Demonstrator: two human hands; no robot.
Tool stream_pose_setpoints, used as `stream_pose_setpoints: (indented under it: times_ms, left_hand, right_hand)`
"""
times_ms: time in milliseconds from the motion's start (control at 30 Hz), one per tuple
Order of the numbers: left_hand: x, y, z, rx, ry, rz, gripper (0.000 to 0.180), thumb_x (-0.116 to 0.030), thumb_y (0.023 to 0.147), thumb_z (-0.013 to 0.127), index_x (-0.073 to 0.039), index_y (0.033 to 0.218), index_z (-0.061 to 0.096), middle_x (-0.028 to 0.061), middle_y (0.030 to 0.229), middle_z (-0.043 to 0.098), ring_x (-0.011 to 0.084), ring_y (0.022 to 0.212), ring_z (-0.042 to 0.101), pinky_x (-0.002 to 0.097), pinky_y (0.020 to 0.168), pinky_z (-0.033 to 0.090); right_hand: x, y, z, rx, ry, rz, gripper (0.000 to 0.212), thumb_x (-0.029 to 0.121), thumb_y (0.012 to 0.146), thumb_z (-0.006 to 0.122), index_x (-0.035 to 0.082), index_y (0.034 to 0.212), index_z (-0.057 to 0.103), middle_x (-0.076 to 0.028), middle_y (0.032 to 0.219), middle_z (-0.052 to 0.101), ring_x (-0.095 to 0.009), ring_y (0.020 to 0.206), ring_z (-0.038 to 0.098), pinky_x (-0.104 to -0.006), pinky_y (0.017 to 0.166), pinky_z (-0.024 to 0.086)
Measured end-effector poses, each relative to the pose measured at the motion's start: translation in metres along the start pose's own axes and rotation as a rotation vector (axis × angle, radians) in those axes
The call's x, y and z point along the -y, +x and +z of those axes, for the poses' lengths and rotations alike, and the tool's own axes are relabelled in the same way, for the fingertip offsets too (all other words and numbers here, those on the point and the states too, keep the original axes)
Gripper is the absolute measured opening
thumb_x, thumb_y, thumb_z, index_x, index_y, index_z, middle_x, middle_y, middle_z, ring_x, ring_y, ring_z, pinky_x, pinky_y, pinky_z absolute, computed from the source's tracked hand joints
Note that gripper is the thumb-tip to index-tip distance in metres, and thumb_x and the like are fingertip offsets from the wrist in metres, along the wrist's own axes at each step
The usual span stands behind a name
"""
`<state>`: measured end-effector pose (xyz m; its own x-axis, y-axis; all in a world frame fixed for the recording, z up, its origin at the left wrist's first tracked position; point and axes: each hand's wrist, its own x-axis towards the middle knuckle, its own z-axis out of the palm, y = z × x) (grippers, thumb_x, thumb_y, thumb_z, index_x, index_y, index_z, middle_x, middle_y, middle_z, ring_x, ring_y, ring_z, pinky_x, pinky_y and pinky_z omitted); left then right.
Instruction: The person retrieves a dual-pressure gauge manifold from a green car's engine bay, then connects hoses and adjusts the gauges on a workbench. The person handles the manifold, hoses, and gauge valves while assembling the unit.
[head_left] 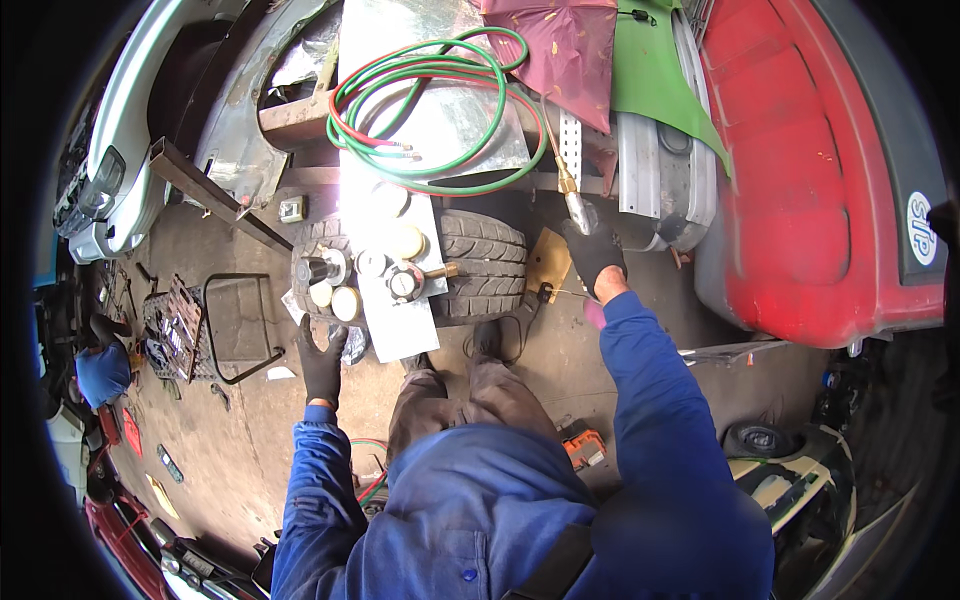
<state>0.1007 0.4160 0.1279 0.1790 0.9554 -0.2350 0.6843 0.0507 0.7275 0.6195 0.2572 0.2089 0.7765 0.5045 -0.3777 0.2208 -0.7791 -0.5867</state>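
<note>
Over there, glare bleaches the gauges (404, 283) and pale sheet (405, 332) — duller floor (240, 440) around — everything bowing toward a black rim.

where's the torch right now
In the head view, right of centre, the torch is in the right hand, just right of the tyre, its thin tube pointing up toward the maroon cloth.

Crowded above, open between the hands
From my end, gauges (404, 283) and a tire (485, 262) block the left hand (322, 370) just above, with a slanting metal tube (218, 200) up to its left. I see a passage below the tire, between both hands. Around the right hand (598, 258), the hose coil (336, 115) crowds the upper left, while a red panel (820, 200) bounds the right side.
</note>
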Motion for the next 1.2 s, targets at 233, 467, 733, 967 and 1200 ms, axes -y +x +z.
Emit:
stream_pose_setpoints:
  times_ms: [233,467,733,967,1200]
  left_hand:
    - [0.046,-0.078,-0.011,-0.059,0.068,-0.179,0.094,-0.041,0.096,0.086,0.005,0.165,0.042,0.025,0.168,0.045,0.0386,0.158,0.041,0.047,0.131,0.033]
    - [0.126,-0.181,-0.015,0.004,0.164,-0.481,0.092,-0.04,0.094,0.087,0.005,0.163,0.046,0.0268,0.167,0.046,0.041,0.158,0.042,0.0482,0.13,0.035]
    - [0.163,-0.258,0.006,0.169,0.124,-0.625,0.082,-0.035,0.092,0.089,0.007,0.154,0.057,0.0282,0.157,0.06,0.0395,0.148,0.056,0.0454,0.124,0.044]
    - [0.137,-0.245,0.026,0.226,-0.002,-0.586,0.079,-0.034,0.097,0.085,0.005,0.159,0.053,0.0278,0.161,0.056,0.038,0.152,0.053,0.0456,0.126,0.043]
    - [0.12,-0.221,0.027,0.288,-0.012,-0.609,0.077,-0.037,0.1,0.083,0.001,0.16,0.053,0.0247,0.157,0.06,0.0366,0.146,0.056,0.0451,0.121,0.047]
  right_hand:
    - [0.024,0.08,-0.026,0.106,-0.483,-0.136,0.056,0.038,0.093,0.068,0.018,0.145,0.068,-0.017,0.143,0.072,-0.041,0.128,0.07,-0.0509,0.11,0.056]
    - [0.052,0.124,-0.009,0.17,-0.764,-0.318,0.056,0.037,0.098,0.064,0.021,0.152,0.064,-0.016,0.144,0.071,-0.035,0.132,0.069,-0.0494,0.112,0.055]
    - [0.125,0.263,0.088,0.173,-0.799,-0.474,0.059,0.045,0.104,0.063,0.015,0.154,0.062,-0.026,0.145,0.069,-0.045,0.132,0.068,-0.0537,0.111,0.054]
    - [0.154,0.319,0.148,0.077,-0.71,-0.672,0.051,0.042,0.104,0.06,0.001,0.13,0.076,-0.03,0.132,0.073,-0.047,0.125,0.07,-0.0534,0.107,0.056]
    - [0.161,0.263,0.109,0.085,-0.721,-0.543,0.06,0.04,0.101,0.063,0.007,0.151,0.065,-0.025,0.152,0.065,-0.044,0.14,0.064,-0.052,0.117,0.053]
